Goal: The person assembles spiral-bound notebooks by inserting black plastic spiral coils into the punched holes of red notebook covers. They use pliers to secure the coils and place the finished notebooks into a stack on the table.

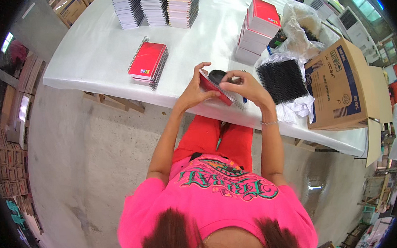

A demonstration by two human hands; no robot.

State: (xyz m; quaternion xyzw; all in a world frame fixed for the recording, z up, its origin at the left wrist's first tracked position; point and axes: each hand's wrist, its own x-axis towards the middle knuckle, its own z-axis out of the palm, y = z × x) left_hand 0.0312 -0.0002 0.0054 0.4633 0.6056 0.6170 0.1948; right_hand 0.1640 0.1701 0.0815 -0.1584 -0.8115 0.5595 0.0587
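My left hand (195, 91) is closed round a red-covered notebook (224, 96), held tilted at the table's near edge. A row of wire or coil loops runs along the notebook's side. My right hand (249, 88) has thumb and fingers pinched together at that looped edge; what they grip is too small to make out. A dark round thing (216, 75) shows between the two hands, partly hidden. Close by on the right, a bundle of black spiral coils (281, 81) lies on white wrapping.
Left of my hands lies a small stack of red spiral notebooks (148, 59). Tall stacks of spiral-bound books (155, 8) stand at the back. Red-topped book blocks (257, 27), plastic bags (299, 31) and an open cardboard box (337, 86) crowd the right of the white table (81, 63).
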